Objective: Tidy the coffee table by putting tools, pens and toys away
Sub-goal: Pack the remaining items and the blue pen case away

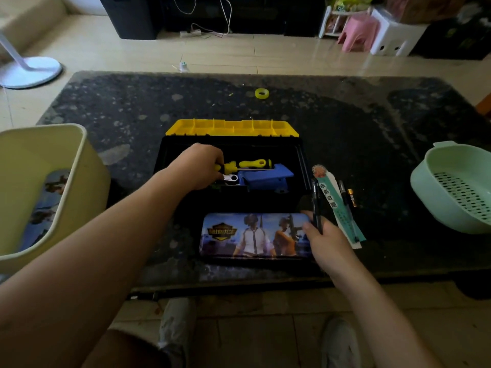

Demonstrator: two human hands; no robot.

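Note:
An open black toolbox (301, 158) with a yellow lid (231, 127) stands mid-table. Inside lie a yellow-handled screwdriver (255, 163), a blue tool (265, 179) and a silver wrench (230, 178). My left hand (199, 166) reaches into the box, its fingers curled around a small yellow-and-black screwdriver (228, 166). A printed pencil case (252, 236) lies closed in front of the box. My right hand (325, 240) pinches a black pen (316, 205) beside the case's right end. More pens (344, 193) and a teal bookmark strip (333, 205) lie to the right.
A cream bin (66, 160) stands at the table's left edge, a green strainer bowl (451, 187) at the right. A yellow tape roll (262, 93) sits far back on the dark stone table (132, 107). Stools and a fan base stand on the floor beyond.

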